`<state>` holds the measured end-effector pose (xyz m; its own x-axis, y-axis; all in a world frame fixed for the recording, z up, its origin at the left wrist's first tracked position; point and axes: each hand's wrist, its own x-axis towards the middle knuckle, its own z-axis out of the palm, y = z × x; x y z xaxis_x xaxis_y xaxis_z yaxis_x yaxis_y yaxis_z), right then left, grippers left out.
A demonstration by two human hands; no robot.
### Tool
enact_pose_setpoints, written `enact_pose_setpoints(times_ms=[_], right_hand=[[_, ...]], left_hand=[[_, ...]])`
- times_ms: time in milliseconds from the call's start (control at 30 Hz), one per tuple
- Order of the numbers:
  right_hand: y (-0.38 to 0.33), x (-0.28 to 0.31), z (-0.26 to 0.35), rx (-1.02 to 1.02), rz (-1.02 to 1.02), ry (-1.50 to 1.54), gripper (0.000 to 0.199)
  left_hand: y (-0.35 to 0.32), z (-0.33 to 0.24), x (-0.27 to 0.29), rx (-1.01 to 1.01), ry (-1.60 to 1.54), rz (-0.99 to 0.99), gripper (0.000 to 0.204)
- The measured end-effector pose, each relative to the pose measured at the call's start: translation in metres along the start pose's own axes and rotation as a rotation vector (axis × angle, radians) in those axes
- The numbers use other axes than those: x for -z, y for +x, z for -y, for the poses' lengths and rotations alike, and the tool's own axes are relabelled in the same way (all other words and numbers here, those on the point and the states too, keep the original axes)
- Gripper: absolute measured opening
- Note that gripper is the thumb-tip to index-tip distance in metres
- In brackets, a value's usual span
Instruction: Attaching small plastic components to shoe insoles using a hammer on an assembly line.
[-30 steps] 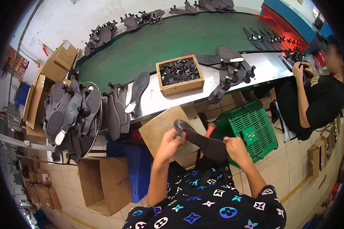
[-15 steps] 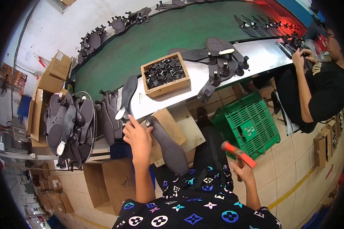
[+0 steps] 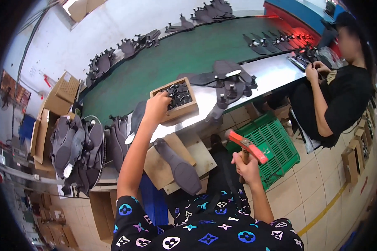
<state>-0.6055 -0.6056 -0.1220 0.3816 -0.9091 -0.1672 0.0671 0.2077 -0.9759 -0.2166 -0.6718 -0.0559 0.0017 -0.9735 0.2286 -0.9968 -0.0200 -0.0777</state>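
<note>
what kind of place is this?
Probably a shoe factory or workshop: dark shoe soles line a long green belt-like surface, the left hand is in a wooden box of small black parts, and the right hand grips a red hammer.

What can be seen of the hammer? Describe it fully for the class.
The hammer has a long, mostly red head, darker at its rounded left end, and a brown handle that looks wooden. The right hand grips the handle, hiding part of it. It is held head uppermost, the head slanting down toward the right, and overlaps the green plastic crate in view.
</note>
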Motion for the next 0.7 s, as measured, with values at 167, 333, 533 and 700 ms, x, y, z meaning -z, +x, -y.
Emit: enact_pose_setpoints(times_ms=[167,333,533,700], right_hand=[[0.016,-0.015,0.032,0.208,0.036,-0.043,0.018],[0.031,-0.047,0.081,0.369,0.224,-0.030,0.023],[0.022,-0.103,0.139,0.412,0.403,-0.033,0.026],[0.008,-0.132,0.140,0.389,0.592,-0.094,0.022]], left_hand=[[-0.023,0.007,0.006,0.098,-0.240,-0.425,0.014],[-0.068,-0.072,0.085,0.536,-1.563,-0.361,0.020],[-0.145,-0.122,0.139,0.428,-1.539,-0.419,0.017],[-0.179,-0.119,0.150,0.221,-1.036,-0.616,0.020]])
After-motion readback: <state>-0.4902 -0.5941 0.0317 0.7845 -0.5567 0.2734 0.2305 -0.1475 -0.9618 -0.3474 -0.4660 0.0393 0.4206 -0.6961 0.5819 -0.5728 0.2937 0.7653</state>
